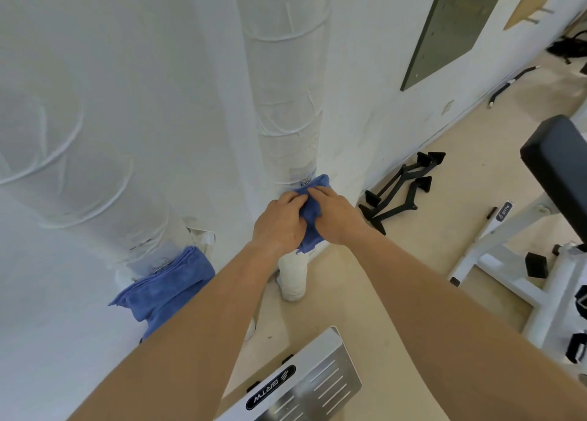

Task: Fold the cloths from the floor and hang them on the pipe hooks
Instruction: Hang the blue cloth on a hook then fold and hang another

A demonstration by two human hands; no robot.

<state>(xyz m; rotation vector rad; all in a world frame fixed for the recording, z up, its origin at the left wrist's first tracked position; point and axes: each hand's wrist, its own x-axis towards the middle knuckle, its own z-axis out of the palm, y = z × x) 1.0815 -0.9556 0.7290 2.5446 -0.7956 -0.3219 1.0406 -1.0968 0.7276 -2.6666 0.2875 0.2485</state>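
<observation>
A blue cloth (313,217) is bunched against the middle white pipe (287,102), low down where a hook seems to be, though the hook itself is hidden. My left hand (279,222) and my right hand (333,214) both grip this cloth, fingers curled into the fabric from either side. A second blue cloth (165,288), folded, hangs at the base of the left white pipe (95,166).
Black cable-machine handles (400,188) lie on the beige floor by the wall. A white gym machine frame (508,255) with a black pad (562,166) stands at right. A metal footplate (305,385) sits below my arms. A green panel (451,29) hangs on the wall.
</observation>
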